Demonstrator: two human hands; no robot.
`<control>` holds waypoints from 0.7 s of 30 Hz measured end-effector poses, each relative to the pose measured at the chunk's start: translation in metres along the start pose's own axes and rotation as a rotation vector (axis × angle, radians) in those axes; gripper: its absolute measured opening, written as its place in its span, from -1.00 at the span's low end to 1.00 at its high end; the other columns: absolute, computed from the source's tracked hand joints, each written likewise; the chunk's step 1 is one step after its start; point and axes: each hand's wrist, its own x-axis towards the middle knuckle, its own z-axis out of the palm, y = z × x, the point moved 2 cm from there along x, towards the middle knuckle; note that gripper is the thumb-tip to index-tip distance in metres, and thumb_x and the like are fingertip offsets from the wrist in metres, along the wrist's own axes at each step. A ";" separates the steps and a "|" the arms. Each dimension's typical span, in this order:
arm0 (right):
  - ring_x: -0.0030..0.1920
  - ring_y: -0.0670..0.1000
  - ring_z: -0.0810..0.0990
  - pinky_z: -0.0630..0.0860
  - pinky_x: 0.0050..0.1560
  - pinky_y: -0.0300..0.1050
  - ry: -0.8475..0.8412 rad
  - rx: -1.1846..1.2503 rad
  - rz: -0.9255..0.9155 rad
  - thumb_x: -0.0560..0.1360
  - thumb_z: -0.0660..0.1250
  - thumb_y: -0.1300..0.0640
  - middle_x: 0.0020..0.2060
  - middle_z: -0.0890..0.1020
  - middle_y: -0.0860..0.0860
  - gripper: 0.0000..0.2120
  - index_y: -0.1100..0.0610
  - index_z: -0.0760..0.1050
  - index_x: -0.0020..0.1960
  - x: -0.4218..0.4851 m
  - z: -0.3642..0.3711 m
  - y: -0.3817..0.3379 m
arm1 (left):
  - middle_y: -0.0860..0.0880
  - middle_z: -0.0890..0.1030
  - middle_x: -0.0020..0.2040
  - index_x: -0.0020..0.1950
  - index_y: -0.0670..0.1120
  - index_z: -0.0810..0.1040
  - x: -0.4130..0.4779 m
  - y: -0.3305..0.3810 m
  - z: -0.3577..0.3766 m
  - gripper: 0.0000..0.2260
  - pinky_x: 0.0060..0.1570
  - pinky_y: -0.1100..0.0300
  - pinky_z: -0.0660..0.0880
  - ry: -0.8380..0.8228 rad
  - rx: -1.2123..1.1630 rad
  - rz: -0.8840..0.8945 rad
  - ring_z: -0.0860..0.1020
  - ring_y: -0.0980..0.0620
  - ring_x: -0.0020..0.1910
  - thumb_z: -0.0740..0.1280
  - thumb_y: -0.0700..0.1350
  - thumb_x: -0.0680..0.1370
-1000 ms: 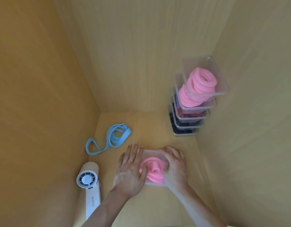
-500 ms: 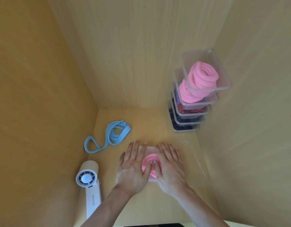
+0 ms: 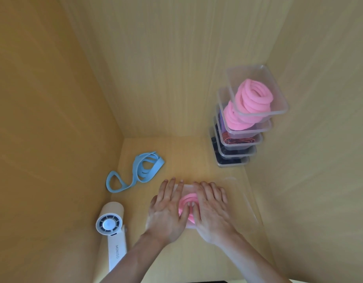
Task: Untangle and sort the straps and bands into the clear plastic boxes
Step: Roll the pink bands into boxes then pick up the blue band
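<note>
The step in hand looks like pushing the pink band (image 3: 186, 201) down into the clear box (image 3: 183, 186) so the roll fits inside. To do this well, push straight down with both hands at once, soft and even. If one side gets pushed harder, the box may tip or slide. The band looks squashy and springy, so I think it will want to pop back up. It would be best to lift the hands slowly and watch the roll.

The left hand (image 3: 166, 209) lies flat on the left side of the box, with its fingers straight and a bit spread. It grips nothing and only presses. The right hand (image 3: 212, 209) lies flat on the right side in the same way and holds nothing. The two thumbs meet in the middle, on the pink band. The band peeks out between the hands, right under them. I cannot tell if there is a lid under the hands.

The box sits near the front of the shelf (image 3: 186, 156), about in the middle. Just to its right lies a clear piece (image 3: 244, 201), too faint to say what it is. A blue band (image 3: 135, 172) lies loose near the left wall, apart from the hands and not yet in a box. A stack of boxes (image 3: 237, 152) stands in the back right corner with bands inside. A white fan (image 3: 110, 223) lies in the front left corner.
</note>
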 end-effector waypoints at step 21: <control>0.58 0.14 -0.07 -0.21 0.56 0.19 -0.303 -0.012 -0.244 0.31 0.24 -0.54 0.59 -0.03 0.02 0.05 -0.14 -0.11 0.61 0.002 -0.023 0.010 | 0.06 0.49 0.31 0.43 0.01 0.41 0.014 -0.018 -0.018 -0.56 0.12 0.39 0.32 -0.009 -1.038 -0.419 0.45 0.24 0.22 0.30 -0.27 0.58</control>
